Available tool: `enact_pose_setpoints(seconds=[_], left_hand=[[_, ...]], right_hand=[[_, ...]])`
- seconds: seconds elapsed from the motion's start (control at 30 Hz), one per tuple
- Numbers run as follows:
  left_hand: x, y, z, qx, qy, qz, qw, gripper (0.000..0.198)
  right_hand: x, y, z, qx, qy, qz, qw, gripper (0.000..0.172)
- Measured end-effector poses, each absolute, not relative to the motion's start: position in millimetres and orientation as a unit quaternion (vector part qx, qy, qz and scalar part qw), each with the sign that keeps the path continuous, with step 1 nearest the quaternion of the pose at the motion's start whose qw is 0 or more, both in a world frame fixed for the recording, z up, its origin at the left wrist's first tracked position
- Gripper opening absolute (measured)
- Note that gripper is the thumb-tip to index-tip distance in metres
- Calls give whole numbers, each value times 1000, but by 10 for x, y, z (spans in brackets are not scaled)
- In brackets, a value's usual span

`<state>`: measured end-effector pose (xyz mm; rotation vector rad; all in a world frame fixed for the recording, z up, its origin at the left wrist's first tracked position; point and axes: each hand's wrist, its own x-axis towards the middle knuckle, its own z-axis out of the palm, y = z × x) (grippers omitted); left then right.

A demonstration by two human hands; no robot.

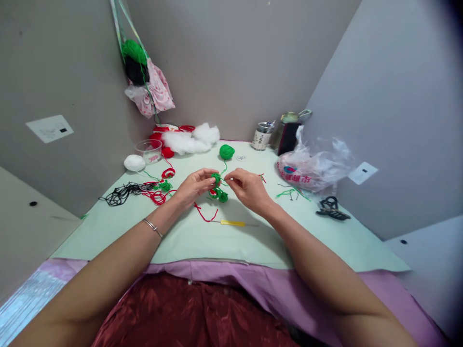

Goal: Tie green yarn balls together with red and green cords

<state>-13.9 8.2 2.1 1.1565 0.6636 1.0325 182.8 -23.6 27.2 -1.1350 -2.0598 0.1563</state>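
Between the thumb and fingers of my left hand [198, 185] is a small green crocheted piece [216, 179]. My right hand [248, 188] is closed in a pinch just to its right; a thin line runs from the pinch to the piece, too fine to tell whether needle or yarn. Below the piece hang or lie more green crochet [223, 197] and a red-and-white part, touching or joined, I cannot tell which. A green yarn ball [226, 152] sits beyond, its strand leading toward my hands. Nearer me lie a yellow-handled crochet hook [232, 223] and a red yarn piece [206, 218].
Black yarn [125, 193] and red yarn [156, 196] lie tangled at left, near a white ball [134, 163] and clear tub [149, 152]. White stuffing [190, 140] is behind. At right are a tin [262, 136], plastic bag [313, 166], yarn scraps [291, 193] and black hair claw [332, 208].
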Motion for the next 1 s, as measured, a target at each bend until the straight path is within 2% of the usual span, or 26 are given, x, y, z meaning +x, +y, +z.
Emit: enact_pose_setpoints(seconds=[0.43, 0.63, 1.0], left_hand=[[-131, 87, 27, 546, 341, 472, 603, 38], [-112, 108, -43, 552, 337, 461, 608, 36], [-124, 97, 16, 518, 317, 473, 638, 37]], right_hand=[[1830, -233, 264, -462, -808, 73, 359, 17], [1783, -161, 193, -485, -751, 224, 388, 12], [1820, -108, 173, -409, -655, 457, 441, 23]])
